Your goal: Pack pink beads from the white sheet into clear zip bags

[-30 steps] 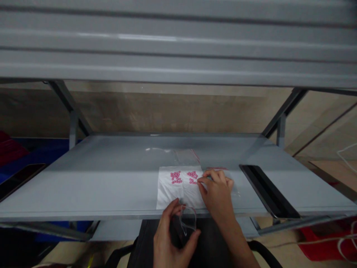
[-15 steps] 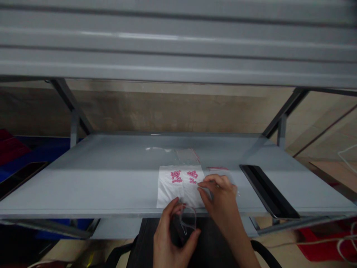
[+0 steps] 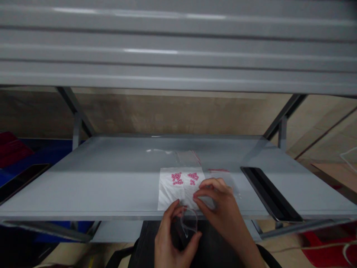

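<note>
My left hand (image 3: 176, 238) holds a small clear zip bag (image 3: 189, 222) at the table's front edge, its mouth spread between thumb and fingers. My right hand (image 3: 219, 201) is just above and to the right of the bag, thumb and forefinger pinched on a small pink bead (image 3: 194, 196). Under the fingertips lies a creased white sheet (image 3: 170, 195). On it sit two loose groups of pink beads, a left group (image 3: 176, 178) and a smaller right group (image 3: 193, 177). My right hand covers the sheet's right edge.
A clear zip bag (image 3: 187, 159) lies behind the sheet, and another bag (image 3: 223, 175) lies beyond my right hand. A dark flat tablet-like device (image 3: 270, 193) rests on the right of the grey table (image 3: 97, 178). A ribbed grey panel (image 3: 178, 48) hangs overhead.
My right hand has drawn back from the right bead group toward the bag, with a pink bead between its fingertips. My left hand keeps its hold on the bag.
</note>
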`<move>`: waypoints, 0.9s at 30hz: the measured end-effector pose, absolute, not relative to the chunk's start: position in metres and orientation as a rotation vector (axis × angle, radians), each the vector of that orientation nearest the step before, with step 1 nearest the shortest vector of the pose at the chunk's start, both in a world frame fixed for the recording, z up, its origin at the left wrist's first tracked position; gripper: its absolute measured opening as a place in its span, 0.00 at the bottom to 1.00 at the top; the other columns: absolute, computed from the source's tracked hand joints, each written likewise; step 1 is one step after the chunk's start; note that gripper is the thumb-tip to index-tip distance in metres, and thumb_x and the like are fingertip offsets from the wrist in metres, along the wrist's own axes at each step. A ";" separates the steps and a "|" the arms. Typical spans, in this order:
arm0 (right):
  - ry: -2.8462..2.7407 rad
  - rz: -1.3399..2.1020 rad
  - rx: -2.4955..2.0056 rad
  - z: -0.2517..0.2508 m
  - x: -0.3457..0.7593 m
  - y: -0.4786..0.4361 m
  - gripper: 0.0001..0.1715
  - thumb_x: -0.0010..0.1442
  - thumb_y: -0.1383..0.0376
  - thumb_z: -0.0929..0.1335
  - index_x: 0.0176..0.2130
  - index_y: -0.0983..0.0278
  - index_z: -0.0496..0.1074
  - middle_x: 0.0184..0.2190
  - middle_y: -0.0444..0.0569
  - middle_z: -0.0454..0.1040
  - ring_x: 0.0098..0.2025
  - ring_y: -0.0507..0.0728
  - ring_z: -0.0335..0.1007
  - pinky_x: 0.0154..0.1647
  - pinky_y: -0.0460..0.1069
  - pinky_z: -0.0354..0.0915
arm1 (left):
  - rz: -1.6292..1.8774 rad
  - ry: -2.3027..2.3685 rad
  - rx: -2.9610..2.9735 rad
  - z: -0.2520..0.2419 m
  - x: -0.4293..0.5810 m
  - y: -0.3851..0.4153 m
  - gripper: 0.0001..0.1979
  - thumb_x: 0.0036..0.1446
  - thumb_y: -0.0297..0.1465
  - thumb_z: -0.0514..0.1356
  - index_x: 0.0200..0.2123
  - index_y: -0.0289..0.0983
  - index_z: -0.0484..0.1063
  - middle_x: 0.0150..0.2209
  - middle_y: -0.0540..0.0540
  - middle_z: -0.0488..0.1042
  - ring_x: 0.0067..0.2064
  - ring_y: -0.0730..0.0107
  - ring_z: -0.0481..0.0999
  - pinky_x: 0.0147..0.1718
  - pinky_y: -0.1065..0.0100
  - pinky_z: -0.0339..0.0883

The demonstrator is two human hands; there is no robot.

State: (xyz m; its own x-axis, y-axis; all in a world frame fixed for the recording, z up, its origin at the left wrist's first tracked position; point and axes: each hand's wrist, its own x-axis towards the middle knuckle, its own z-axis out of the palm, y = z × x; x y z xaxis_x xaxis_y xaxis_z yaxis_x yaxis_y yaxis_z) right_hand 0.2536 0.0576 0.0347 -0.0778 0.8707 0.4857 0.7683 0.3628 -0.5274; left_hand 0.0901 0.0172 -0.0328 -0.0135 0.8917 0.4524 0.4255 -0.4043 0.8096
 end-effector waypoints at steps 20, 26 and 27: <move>-1.483 0.887 -1.204 0.034 0.245 0.011 0.08 0.66 0.63 0.62 0.34 0.60 0.67 0.44 0.49 0.69 0.48 0.57 0.68 0.42 0.47 0.66 | 1.155 1.127 1.475 -0.008 0.084 0.013 0.15 0.53 0.32 0.63 0.45 0.37 0.74 0.38 0.43 0.82 0.37 0.62 0.82 0.36 0.67 0.77; -1.380 1.041 -1.131 0.033 0.247 0.007 0.13 0.69 0.56 0.60 0.35 0.59 0.65 0.34 0.45 0.66 0.33 0.53 0.64 0.35 0.47 0.64 | 1.078 0.972 1.515 -0.001 0.078 0.016 0.13 0.46 0.26 0.66 0.39 0.38 0.77 0.32 0.45 0.82 0.32 0.65 0.81 0.31 0.70 0.76; -1.401 1.050 -1.113 0.035 0.246 0.006 0.14 0.69 0.55 0.59 0.35 0.59 0.65 0.35 0.46 0.66 0.33 0.54 0.64 0.36 0.47 0.64 | 1.104 0.974 1.530 0.000 0.074 0.015 0.17 0.45 0.27 0.66 0.42 0.38 0.77 0.37 0.44 0.82 0.36 0.63 0.82 0.35 0.68 0.76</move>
